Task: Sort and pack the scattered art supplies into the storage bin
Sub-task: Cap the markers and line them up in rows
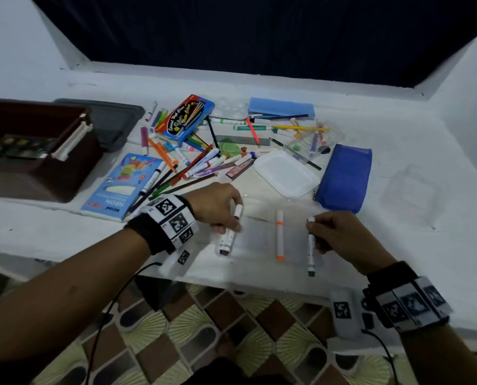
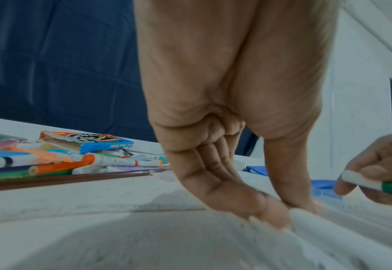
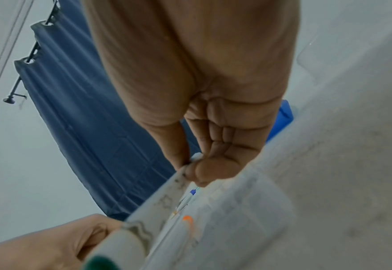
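My left hand point(image 1: 233, 222) pinches a white marker with a purple end point(image 1: 227, 237), tilted over the table's front strip; in the left wrist view its fingertips point(image 2: 273, 217) close on the white barrel. My right hand point(image 1: 313, 226) grips a green-banded marker point(image 1: 311, 248) by its upper end, seen close in the right wrist view point(image 3: 144, 215). An orange marker point(image 1: 279, 234) lies flat between the two hands. The dark brown storage bin point(image 1: 45, 179) stands at the far left with a paint set inside. A heap of markers and pencils point(image 1: 192, 159) lies behind my hands.
A grey lid point(image 1: 115, 120) lies behind the bin. Two flat blue boxes point(image 1: 120, 184) point(image 1: 187, 118), a white plastic tray point(image 1: 284, 173), a blue mesh pouch point(image 1: 343, 176) and a light blue case point(image 1: 281, 107) ring the heap. The table's front edge point(image 1: 259, 284) runs just under my wrists.
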